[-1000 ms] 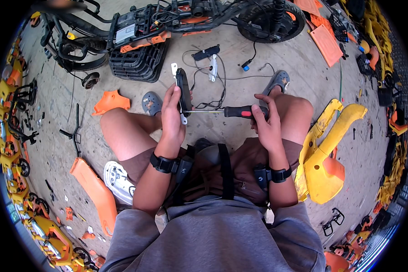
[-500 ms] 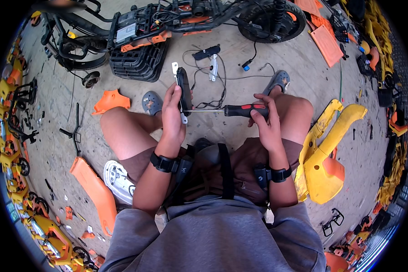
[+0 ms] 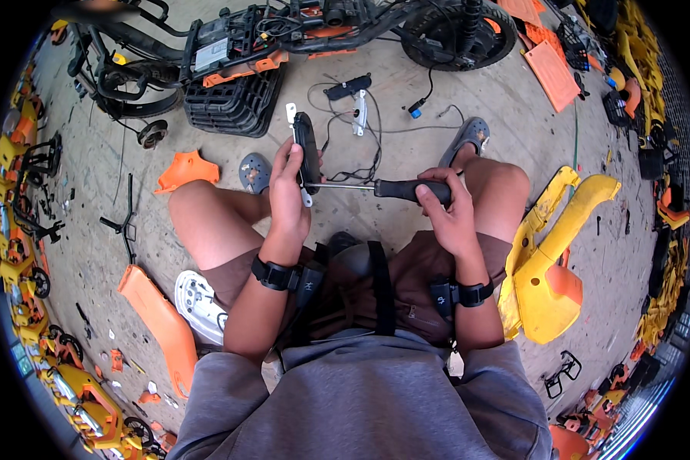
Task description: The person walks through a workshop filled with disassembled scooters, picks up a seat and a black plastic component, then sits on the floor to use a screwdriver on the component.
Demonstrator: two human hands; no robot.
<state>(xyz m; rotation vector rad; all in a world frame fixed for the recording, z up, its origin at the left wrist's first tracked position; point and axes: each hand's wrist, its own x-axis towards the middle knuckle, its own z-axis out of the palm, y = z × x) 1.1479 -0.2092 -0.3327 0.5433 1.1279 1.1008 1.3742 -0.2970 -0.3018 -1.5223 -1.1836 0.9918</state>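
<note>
My left hand (image 3: 287,184) grips a flat black part with white mounting tabs (image 3: 307,149), held upright on edge between my knees. In my right hand (image 3: 452,211) is a screwdriver (image 3: 410,189), my fingers wrapped round its dark handle. Its metal shaft points left, and the tip meets the lower end of the black part. Whether the tip sits in a screw is too small to tell. Beyond my hands, a white part (image 3: 359,113) and a black part (image 3: 348,87) lie on the floor among thin black cables (image 3: 376,157).
A stripped scooter frame (image 3: 284,38) lies across the far side, with a black crate (image 3: 234,103) beneath it. Orange panels (image 3: 161,322) and a white part (image 3: 199,303) are at my left. Yellow body panels (image 3: 548,291) rest by my right knee.
The screwdriver has turned in my right hand, so the red patches on its handle no longer show. Both hands have shifted slightly left.
</note>
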